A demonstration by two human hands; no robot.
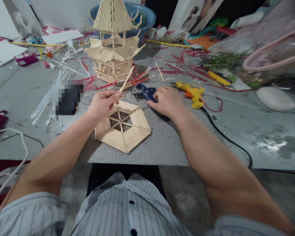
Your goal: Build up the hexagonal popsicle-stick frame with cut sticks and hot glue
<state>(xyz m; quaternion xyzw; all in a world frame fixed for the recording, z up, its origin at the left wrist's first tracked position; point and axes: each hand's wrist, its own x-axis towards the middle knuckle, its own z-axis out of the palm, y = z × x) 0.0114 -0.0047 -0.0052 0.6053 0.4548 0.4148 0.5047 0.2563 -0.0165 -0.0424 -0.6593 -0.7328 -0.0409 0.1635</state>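
My left hand (pixel 103 104) pinches a thin wooden stick (pixel 127 78) near its lower end, the rest of it slanting up to the right. Below that hand lies a flat hexagonal panel (pixel 137 135) of wooden sticks, with crossed spokes over an open middle. My right hand (pixel 169 101) rests on the table with its fingers curled round the handles of a navy blue cutter (pixel 145 92), whose head points left. Part of the handles is hidden under the palm. Right of it lies a yellow glue gun (pixel 195 94). Behind both hands stands a tiered wooden-stick pagoda model (pixel 113 55).
Red and clear wrappers (pixel 186 70) litter the back of the table. A blue basin (pixel 148 19) stands behind the pagoda. Left are clear glue sticks (pixel 43 101) and a blurred dark item (pixel 68 100). A black cord (pixel 226 139) runs off the front edge; a white stone-like object (pixel 274 98) lies right.
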